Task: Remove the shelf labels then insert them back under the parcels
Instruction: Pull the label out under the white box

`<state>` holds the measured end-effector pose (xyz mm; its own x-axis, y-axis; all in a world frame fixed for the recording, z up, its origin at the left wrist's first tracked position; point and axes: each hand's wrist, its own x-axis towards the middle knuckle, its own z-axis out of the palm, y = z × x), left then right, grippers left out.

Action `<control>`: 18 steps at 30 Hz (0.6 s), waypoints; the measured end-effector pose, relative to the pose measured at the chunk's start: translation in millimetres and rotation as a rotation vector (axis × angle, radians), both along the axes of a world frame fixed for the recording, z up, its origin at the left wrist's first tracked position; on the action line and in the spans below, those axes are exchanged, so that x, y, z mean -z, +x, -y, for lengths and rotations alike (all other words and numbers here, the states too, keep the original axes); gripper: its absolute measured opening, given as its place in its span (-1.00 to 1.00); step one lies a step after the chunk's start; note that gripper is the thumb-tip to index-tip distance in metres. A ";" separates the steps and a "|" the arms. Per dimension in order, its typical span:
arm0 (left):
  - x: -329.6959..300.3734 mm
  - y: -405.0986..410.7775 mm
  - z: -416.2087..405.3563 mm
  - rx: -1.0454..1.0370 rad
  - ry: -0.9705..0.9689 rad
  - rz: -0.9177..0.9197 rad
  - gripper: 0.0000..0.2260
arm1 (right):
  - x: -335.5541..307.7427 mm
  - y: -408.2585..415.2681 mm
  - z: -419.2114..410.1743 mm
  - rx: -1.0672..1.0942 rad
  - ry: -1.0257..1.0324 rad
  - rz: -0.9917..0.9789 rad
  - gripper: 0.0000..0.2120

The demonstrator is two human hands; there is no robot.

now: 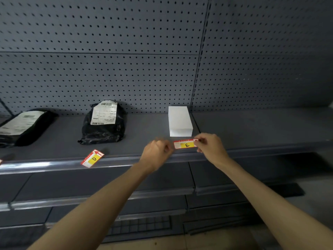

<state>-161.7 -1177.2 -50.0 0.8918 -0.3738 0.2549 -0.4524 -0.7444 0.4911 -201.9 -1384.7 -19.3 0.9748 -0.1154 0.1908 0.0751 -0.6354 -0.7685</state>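
Note:
A red, white and yellow shelf label marked E (185, 144) is held level just in front of a white box parcel (180, 121). My right hand (209, 147) pinches its right end. My left hand (156, 152) is at its left end, fingers curled; the grip there is blurred. A second label marked D (92, 158) lies loose and askew on the shelf's front edge, below a black bag parcel (104, 121) with a white shipping slip. Another black bag parcel (23, 127) lies at the far left.
The dark grey shelf (252, 127) has a clear plastic label rail (54, 166) along its front. A perforated back panel (126, 60) rises behind. Lower shelves step out below my arms. Part of another label shows at the left edge (0, 161).

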 end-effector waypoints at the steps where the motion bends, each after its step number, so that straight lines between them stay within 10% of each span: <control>1: 6.7 -6.1 2.8 0.008 0.032 0.053 -0.92 | 1.7 -5.0 5.9 0.011 -0.017 0.006 -0.91; 7: 39.6 -27.8 20.0 0.000 0.331 0.218 -0.74 | 8.4 -21.9 26.9 0.019 -0.123 0.060 -0.92; 18: 50.7 -39.9 34.3 -0.099 0.300 0.189 -0.67 | 13.4 -18.3 35.4 -0.005 -0.154 0.089 -0.92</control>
